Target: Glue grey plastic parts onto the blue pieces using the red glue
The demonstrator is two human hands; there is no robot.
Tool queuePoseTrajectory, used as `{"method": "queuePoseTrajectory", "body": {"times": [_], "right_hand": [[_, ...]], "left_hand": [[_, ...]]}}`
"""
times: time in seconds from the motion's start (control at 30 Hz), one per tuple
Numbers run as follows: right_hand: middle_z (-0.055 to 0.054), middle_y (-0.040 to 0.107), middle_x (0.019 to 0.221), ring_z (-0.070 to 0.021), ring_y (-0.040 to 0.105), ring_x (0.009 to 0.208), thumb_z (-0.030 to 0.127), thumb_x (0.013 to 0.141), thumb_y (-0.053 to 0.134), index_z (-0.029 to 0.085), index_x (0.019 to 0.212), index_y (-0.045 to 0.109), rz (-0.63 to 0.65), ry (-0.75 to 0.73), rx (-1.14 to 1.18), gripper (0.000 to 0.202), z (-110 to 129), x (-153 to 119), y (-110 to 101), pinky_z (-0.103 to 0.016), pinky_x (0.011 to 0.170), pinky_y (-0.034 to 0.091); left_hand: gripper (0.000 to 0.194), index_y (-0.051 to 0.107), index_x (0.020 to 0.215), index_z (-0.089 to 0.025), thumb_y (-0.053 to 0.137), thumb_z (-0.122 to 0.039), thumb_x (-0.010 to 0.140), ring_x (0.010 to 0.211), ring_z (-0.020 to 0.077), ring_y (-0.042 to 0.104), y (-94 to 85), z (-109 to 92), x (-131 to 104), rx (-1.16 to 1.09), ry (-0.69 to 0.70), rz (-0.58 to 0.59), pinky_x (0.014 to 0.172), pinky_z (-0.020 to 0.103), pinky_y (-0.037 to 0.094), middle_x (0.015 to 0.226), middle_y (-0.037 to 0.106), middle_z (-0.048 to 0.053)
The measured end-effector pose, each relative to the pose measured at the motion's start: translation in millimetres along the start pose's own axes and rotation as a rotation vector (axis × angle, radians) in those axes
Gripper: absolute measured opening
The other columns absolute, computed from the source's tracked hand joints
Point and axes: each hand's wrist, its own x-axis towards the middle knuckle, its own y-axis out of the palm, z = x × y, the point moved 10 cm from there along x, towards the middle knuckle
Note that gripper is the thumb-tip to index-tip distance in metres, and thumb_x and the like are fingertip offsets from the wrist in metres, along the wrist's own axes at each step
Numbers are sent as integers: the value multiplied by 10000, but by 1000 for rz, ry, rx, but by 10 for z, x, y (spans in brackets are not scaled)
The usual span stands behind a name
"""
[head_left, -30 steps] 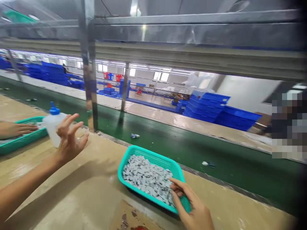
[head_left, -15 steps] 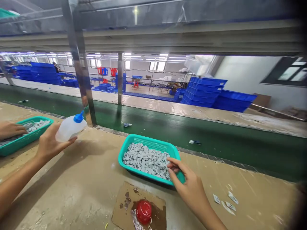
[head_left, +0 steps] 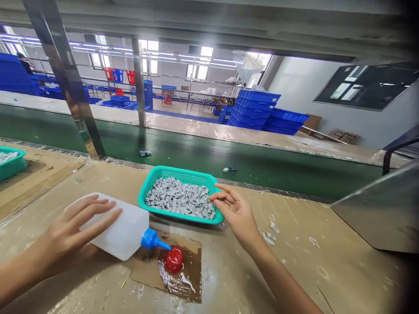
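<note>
My left hand (head_left: 81, 226) is wrapped round a white plastic squeeze bottle (head_left: 126, 226), tipped on its side. Its blue nozzle cap (head_left: 151, 239) points right, with the tip at a small round red dish (head_left: 173, 260), whose surface is wet and shiny. The dish sits on a wet brown cardboard square (head_left: 191, 283). My right hand (head_left: 234, 209) hovers at the right end of a green plastic basket (head_left: 180, 173). Its thumb and forefinger are apart, the other fingers curled, and no object shows between them. Many small grey plastic parts (head_left: 178, 198) fill the basket.
Several loose grey parts (head_left: 271, 235) lie on the table right of my right hand. Beyond the basket runs a green conveyor belt (head_left: 183, 150) carrying a few small pieces. A metal post (head_left: 70, 87) rises at left, near another green basket (head_left: 15, 163). A shiny panel (head_left: 386, 213) stands at right.
The bottle has swung from upright at the left, down and right, to lie tilted with its nozzle at the red dish. My right hand has lifted slightly from the parts. The view has shifted.
</note>
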Motion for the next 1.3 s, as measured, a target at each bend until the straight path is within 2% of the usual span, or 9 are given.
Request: {"method": "queuePoseTrajectory", "body": {"times": [0.13, 0.3, 0.4, 0.63, 0.87, 1.0, 1.13, 1.3], "right_hand": [[-25, 611, 773, -142, 568, 764, 251, 706, 583, 182, 1027, 506, 0, 26, 42, 337, -16, 8, 0, -281, 715, 462], [-14, 610, 750, -141, 570, 758, 242, 687, 595, 183, 1015, 505, -16, 41, 80, 345, -7, 16, -1, -299, 744, 461], [-15, 613, 745, -146, 575, 764, 242, 686, 593, 183, 1008, 508, -16, 43, 83, 339, 3, 15, 3, -309, 751, 463], [-22, 621, 755, -157, 588, 769, 227, 696, 581, 194, 1011, 515, -11, 46, 63, 324, 19, 7, 0, -334, 765, 468], [-37, 626, 784, -166, 596, 798, 230, 718, 557, 187, 1016, 516, 8, 20, 7, 304, 30, -4, 5, -337, 776, 477], [-62, 625, 853, -160, 583, 770, 187, 742, 507, 173, 974, 581, 98, -67, -254, 244, 155, -12, 89, -298, 696, 486], [-66, 640, 855, -152, 564, 672, 70, 701, 474, 167, 878, 652, 264, -174, -647, 269, 272, 62, 314, -286, 623, 472], [-65, 658, 813, -163, 564, 637, 1, 668, 465, 184, 807, 683, 409, -256, -874, 317, 243, 237, 635, -286, 601, 440]], "left_hand": [[703, 246, 1351, -289, 479, -55, 730, 1038, 270, 501, -42, -86, 115, -8, 12, -49, 930, 480, 394, 1045, 577, 90], [699, 251, 1349, -279, 480, -44, 731, 1007, 273, 504, -46, -145, 205, 20, 72, -39, 919, 506, 387, 1051, 577, 96], [681, 273, 1339, -272, 489, -53, 731, 994, 276, 506, -67, -150, 237, 65, 112, -33, 904, 495, 393, 1040, 583, 92], [473, 489, 1172, -244, 541, -113, 721, 1003, 265, 511, -69, -186, 226, 156, 235, 2, 920, 452, 388, 1081, 579, 72], [511, 447, 1216, -259, 514, -114, 731, 1022, 265, 505, -75, -170, 253, 145, 219, 8, 912, 450, 391, 1119, 560, 63], [623, 340, 1301, -285, 484, -86, 728, 1020, 258, 503, -43, -47, 185, 101, 116, 12, 905, 435, 396, 1083, 576, 56], [692, 239, 1340, -342, 463, -95, 733, 1024, 238, 497, 3, 35, 75, 73, 41, 45, 893, 400, 410, 1072, 583, 26], [675, 257, 1330, -369, 440, -140, 722, 998, 245, 529, 65, 160, -44, 6, -95, 60, 838, 364, 440, 1125, 555, 10]]}}
